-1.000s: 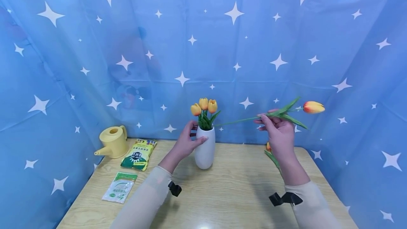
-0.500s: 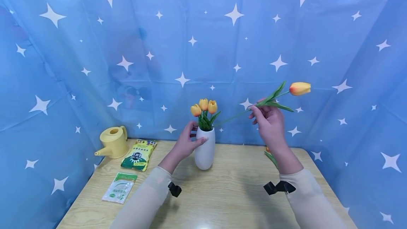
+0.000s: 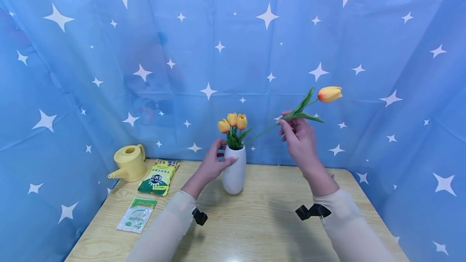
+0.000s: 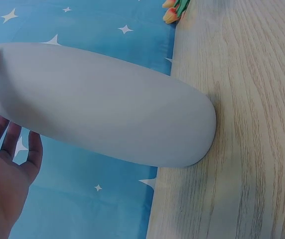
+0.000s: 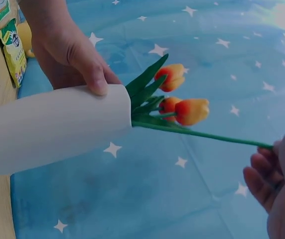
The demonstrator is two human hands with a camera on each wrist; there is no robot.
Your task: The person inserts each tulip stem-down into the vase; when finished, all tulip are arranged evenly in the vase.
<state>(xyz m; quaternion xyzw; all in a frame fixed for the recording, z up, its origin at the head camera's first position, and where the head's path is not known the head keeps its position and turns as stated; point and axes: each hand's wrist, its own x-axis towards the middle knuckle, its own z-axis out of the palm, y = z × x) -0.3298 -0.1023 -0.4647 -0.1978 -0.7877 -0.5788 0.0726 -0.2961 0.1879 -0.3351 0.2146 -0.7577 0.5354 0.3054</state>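
A white vase [image 3: 234, 175] stands upright on the table, with three yellow-orange tulips [image 3: 232, 119] and their green leaves in its mouth. My left hand [image 3: 211, 164] holds the vase near the rim, its thumb on the near side. To the right, my right hand [image 3: 301, 140] pinches the stem of another tulip [image 3: 329, 94], whose bloom points up and right. In the right wrist view its green stem [image 5: 207, 135] slants to the vase's rim; I cannot tell whether the tip is inside. More tulips [image 4: 170, 14] lie at the table's edge in the left wrist view.
On the table's left are a yellow watering can [image 3: 130, 163], a yellow-green bag [image 3: 159, 177] and a small white-green packet [image 3: 137, 214]. A blue star-patterned curtain [image 3: 240, 60] hangs behind the wooden table [image 3: 255, 221].
My right hand has moved left and up with the tulip, and the stem slants more steeply. The right forearm now covers the tulips lying behind it. Left hand and vase stay put.
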